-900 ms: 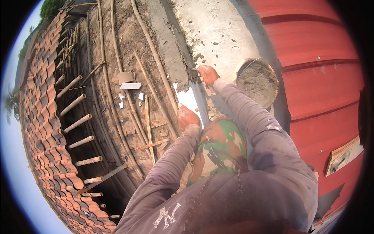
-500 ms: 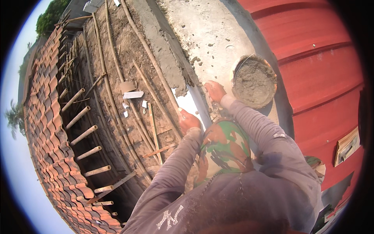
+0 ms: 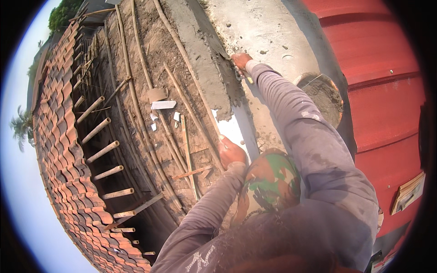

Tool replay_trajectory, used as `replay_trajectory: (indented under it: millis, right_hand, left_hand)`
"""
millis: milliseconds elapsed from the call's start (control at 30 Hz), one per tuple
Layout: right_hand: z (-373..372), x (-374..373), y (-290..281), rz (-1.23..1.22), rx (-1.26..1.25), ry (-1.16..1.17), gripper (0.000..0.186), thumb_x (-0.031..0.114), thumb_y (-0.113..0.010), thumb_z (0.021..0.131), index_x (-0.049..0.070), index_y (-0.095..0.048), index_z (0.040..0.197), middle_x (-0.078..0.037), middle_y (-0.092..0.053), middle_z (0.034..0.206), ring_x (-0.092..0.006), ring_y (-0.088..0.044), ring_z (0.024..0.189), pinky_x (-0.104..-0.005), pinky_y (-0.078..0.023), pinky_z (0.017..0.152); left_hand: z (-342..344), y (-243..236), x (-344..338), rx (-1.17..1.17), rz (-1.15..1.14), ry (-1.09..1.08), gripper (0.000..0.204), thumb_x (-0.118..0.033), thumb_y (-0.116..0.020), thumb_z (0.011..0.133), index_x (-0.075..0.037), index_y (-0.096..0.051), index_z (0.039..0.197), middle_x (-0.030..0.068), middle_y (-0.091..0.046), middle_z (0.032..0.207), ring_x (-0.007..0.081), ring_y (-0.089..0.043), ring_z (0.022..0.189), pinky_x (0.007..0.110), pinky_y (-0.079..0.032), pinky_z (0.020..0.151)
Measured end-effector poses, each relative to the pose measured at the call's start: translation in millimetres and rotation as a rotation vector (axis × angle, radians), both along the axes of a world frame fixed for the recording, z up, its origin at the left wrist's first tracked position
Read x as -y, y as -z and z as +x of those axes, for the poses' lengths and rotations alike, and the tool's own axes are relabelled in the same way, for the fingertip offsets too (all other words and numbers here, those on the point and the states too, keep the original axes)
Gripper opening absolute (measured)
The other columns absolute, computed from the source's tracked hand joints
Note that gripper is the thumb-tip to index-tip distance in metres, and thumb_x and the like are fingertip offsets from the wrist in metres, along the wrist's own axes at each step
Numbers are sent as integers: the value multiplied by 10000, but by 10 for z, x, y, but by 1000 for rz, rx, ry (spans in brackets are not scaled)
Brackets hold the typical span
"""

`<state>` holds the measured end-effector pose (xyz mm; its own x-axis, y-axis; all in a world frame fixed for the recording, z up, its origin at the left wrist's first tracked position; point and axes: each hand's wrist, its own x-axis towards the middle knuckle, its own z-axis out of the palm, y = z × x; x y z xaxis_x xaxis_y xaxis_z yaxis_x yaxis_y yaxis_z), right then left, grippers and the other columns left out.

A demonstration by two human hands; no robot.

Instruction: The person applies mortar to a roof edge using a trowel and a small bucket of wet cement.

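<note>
My right hand point(image 3: 241, 63) grips a trowel point(image 3: 250, 79), its light handle showing below my fingers and its blade partly hidden against the grey mortar-coated ledge point(image 3: 200, 50). My left hand point(image 3: 231, 152) holds the edge of a white panel point(image 3: 230, 125), thumb on top, at the uncoated near end of that ledge. Right of my right forearm stands a bucket point(image 3: 338, 98) of wet mortar, partly covered by the arm. A pale concrete surface point(image 3: 255, 27) with grey spatters lies beside the ledge, and my camouflage-covered knee point(image 3: 268, 186) is just below the panel.
At left, bamboo poles point(image 3: 129, 91) and white fragments point(image 3: 163, 104) lie on a rough brown surface, beside a tiled roof point(image 3: 59, 136) with protruding bamboo ends point(image 3: 102, 150) over a dark gap. Red metal sheeting point(image 3: 373, 45) fills the right, with a wooden piece point(image 3: 406, 193) on it.
My right hand has swung forward and up along the mortared ledge, its forearm now crossing the bucket's left side. My left hand stays at the white panel. The view has shifted slightly.
</note>
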<state>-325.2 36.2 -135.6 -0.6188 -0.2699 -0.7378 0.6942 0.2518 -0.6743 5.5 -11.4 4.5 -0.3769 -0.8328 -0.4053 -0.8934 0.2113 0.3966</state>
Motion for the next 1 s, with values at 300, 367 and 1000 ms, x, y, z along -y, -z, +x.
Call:
replay_trajectory:
  millis: [300, 367, 1000]
  right_hand:
    - [891, -238, 199, -117, 277, 56, 397, 458, -568, 1025, 68, -596, 957, -68, -553, 746, -203, -527, 547, -420, -471, 500]
    - [1065, -327, 90, -155, 272, 61, 401, 467, -573, 1019, 74, -587, 939, -56, -547, 732, -196, -522, 535, -416, -474, 502]
    - [1624, -738, -1023, -227, 17, 147, 374, 441, -549, 1027, 88, -564, 905, -35, -522, 698, -179, -512, 490, -381, -459, 463]
  left_hand:
    - [29, -6, 3, -3, -3, 33, 741, -576, -229, 1120, -13, -653, 1347, 302, -685, 1262, 525, -605, 1195, 544, -466, 1030]
    - [49, 10, 12, -24, -1, 36, 737, -574, -233, 1121, -9, -650, 1345, 301, -689, 1252, 523, -611, 1189, 541, -470, 1028]
    - [51, -14, -7, -14, -2, -9, 704, -562, -284, 1107, -26, -698, 1300, 271, -712, 1243, 493, -650, 1166, 551, -496, 1019]
